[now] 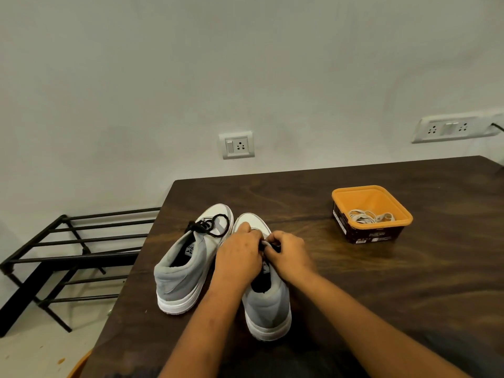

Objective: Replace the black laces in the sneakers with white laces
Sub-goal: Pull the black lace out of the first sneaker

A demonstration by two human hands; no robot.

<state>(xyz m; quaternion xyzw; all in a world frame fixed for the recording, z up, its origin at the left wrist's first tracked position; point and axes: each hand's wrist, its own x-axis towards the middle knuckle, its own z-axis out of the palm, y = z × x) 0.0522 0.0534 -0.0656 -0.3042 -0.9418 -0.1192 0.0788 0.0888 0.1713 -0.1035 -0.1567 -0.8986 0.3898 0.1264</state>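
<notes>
- A domestic room is indicated, likely a home.
- A plain painted wall (245,64) is fitted with two switched socket plates (236,145).
- A black metal shoe rack (71,259) is seen on the floor beside a dark wood-grain table (341,274).

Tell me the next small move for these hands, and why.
Probably pull the knot loose on the nearer sneaker: the left hand and right hand are bunched on its black lace, the right one seemingly pinching it. The other sneaker is tied in a black bow, and the white laces wait in the orange tub.
</notes>
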